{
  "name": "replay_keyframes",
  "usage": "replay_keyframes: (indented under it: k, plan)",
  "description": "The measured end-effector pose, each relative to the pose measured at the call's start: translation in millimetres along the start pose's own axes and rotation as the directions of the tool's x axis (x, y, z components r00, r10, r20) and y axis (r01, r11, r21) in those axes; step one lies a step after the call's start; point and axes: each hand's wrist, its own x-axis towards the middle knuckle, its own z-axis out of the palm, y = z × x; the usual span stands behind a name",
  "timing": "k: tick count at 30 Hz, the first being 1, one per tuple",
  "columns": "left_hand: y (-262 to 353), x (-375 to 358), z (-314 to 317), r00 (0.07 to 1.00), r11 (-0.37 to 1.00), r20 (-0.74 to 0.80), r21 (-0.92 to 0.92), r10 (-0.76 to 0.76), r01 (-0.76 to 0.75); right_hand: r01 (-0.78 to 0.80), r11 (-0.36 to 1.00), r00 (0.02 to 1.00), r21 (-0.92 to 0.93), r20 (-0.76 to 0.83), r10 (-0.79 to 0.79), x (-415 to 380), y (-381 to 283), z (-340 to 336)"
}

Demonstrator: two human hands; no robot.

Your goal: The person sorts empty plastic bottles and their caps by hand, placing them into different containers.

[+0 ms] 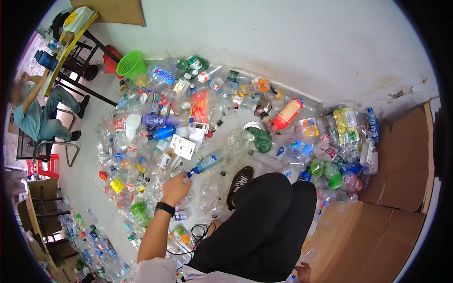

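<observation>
My left hand (176, 188), with a black band on the wrist, reaches out left of centre. Its fingers are closed at the blue cap of a clear plastic bottle (206, 163) with a blue label, which points away to the right. Around it lie many plastic bottles and a white box (182, 146). At the bottom edge, right of my black trousers, part of my right hand (303, 272) shows beside the cardboard. A clear round plastic piece (311, 255) is just above it; the fingers are too hidden to read.
Bottles spread over the floor to the wall. A green basket (131, 65) stands at the back left, a cardboard box (382, 226) at the right. At the far left a person (40, 115) sits at a yellow-edged table (63, 59), near a red stool (48, 166).
</observation>
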Motion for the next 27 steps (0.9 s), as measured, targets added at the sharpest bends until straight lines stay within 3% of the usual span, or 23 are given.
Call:
replay_keyframes:
  k: [2, 4, 6, 7, 8, 10, 11, 12, 13, 14, 16, 21, 27]
  plan:
    - [-47.0, 27.0, 9.4, 0.990, 0.993, -0.082, 0.016, -0.117, 0.119, 0.036, 0.999, 0.999, 0.029, -0.030, -0.035, -1.7, 16.0, -3.2]
    - [-81.7, 47.0, 0.7, 0.968, 0.976, -0.124, -0.011, -0.216, 0.216, -0.047, 0.999, 0.998, 0.002, -0.051, 0.047, 0.2, 19.5, -4.0]
    - [-116.6, 70.1, -8.8, 0.933, 0.948, -0.172, -0.074, -0.317, 0.309, -0.062, 0.994, 0.998, -0.095, -0.039, 0.058, -5.2, 6.4, -6.2]
    - [-134.6, 80.3, -12.4, 0.932, 0.946, -0.164, -0.068, -0.323, 0.316, 0.050, 0.971, 0.999, -0.234, -0.004, -0.053, -4.4, -0.7, -9.6]
    - [-151.7, 91.9, -15.8, 0.902, 0.925, -0.208, -0.116, -0.379, 0.362, 0.045, 0.971, 0.999, -0.237, 0.000, -0.046, -5.3, -9.2, -12.4]
    - [-173.6, 112.7, -23.5, 0.868, 0.900, -0.241, -0.159, -0.435, 0.407, -0.213, 0.959, 0.977, -0.185, -0.006, 0.215, -7.3, -23.2, -13.9]
    - [-179.9, 122.3, -29.5, 0.849, 0.889, -0.266, -0.173, -0.457, 0.424, -0.083, 0.982, 0.996, -0.171, -0.044, 0.077, -11.3, -8.7, -15.0]
    - [-181.2, 130.1, -34.5, 0.829, 0.877, -0.288, -0.186, -0.479, 0.442, -0.096, 0.980, 0.995, -0.175, -0.043, 0.090, -9.1, -18.0, -18.9]
    - [-181.7, 139.5, -38.4, 0.814, 0.860, -0.277, -0.182, -0.510, 0.477, -0.370, 0.916, 0.919, 0.158, -0.083, 0.385, -9.9, -28.3, -25.2]
    - [-182.3, 151.5, -39.6, 0.818, 0.859, -0.266, -0.171, -0.511, 0.482, -0.560, 0.681, 0.763, 0.472, -0.026, 0.645, -9.3, -32.7, -28.3]
    - [-184.5, 175.0, -39.2, 0.768, 0.832, -0.361, -0.047, -0.530, 0.553, -0.579, 0.690, 0.752, 0.434, -0.041, 0.658, -4.1, -37.0, -29.6]
    - [-155.7, 215.3, -48.1, 0.702, 0.705, -0.345, 0.143, -0.623, 0.695, -0.610, 0.747, 0.758, 0.264, -0.078, 0.647, 5.3, -44.9, -19.9]
    - [-184.9, 250.1, -19.4, 0.703, 0.717, -0.491, 0.203, -0.515, 0.667, -0.598, 0.798, 0.794, 0.070, -0.081, 0.602, 6.6, -42.1, -2.8]
